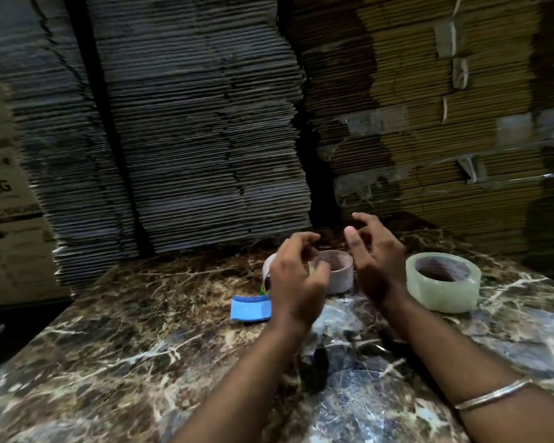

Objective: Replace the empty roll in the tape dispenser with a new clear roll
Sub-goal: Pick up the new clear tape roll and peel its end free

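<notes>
Both hands are hovering over the marble worktop (109,362), neither one holding anything: the left hand (296,276) is hanging with its grip loosely curled and empty, and the right hand (373,260) is spreading its grip wide, fingers (368,222) relaxed and apart. The empty core (336,271), a bare cardboard ring, is standing on the worktop between and just beyond the two hands, partly hidden by the left one. The dispenser (251,308) is lying under the left hand, showing a blue curved part near the wrist and a pale rounded piece above it; how it is oriented cannot be told. The new clear roll (443,281) is sitting flat on the worktop, just beside the right hand on its outer side. Judging by this, the old core is already out, so the step in hand is probably reaching for the fresh roll. Doing it well means the right hand taking the roll by its outer rim, finding the loose tape end first, and checking which way it unwinds so the sticky side faces correctly once seated. The left hand should be steadying the dispenser. As for containers, there are none holding anything; only flattened cartons (189,123) are stacking up behind the worktop.
</notes>
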